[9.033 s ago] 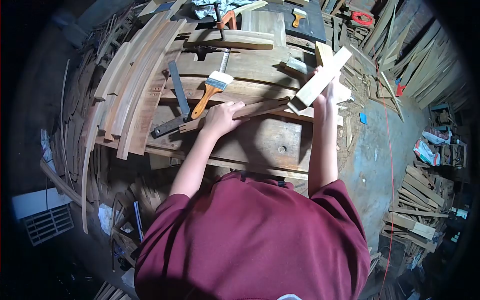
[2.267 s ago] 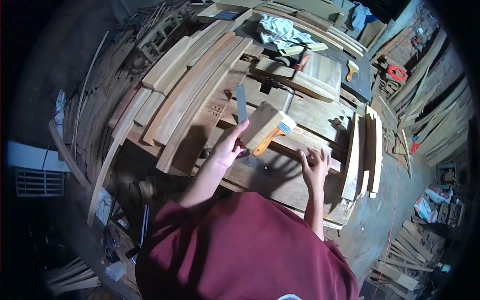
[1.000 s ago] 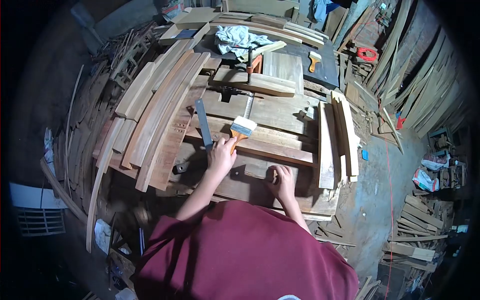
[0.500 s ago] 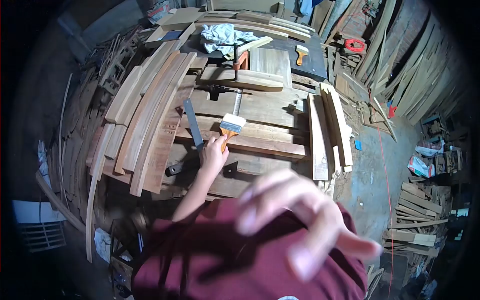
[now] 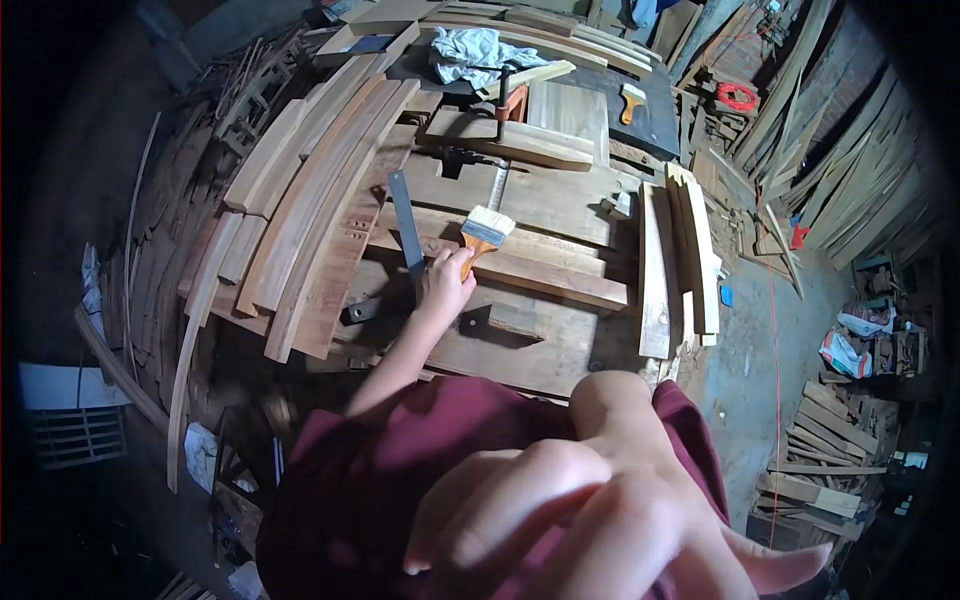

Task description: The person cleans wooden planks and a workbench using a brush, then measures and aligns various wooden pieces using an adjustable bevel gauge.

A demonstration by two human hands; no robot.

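Note:
My left hand (image 5: 446,286) is closed round the wooden handle of a flat paintbrush (image 5: 482,234), its pale bristles pointing up and away over the bench. Just left of that hand lies a flat metal ruler-like strip (image 5: 407,222); its near end runs behind the fingers. Close to the camera, in front of my maroon shirt, is my right hand (image 5: 600,510), large in view. Its fingers are bent but apart, with one digit stretched to the right and nothing seen in them. A wooden workbench top (image 5: 560,215) lies under the brush.
Long curved wooden pieces (image 5: 330,190) line the bench's left side, and shorter ones (image 5: 690,250) its right. A clamp (image 5: 504,105) stands near the middle. Farther back are a crumpled cloth (image 5: 475,55) and a second paintbrush (image 5: 631,103). Scrap wood (image 5: 825,430) lies at right.
My right hand has come lower and closer to the camera. The left hand still holds the paintbrush, now tilted differently. The whole view has shifted slightly, moving the bench to the right.

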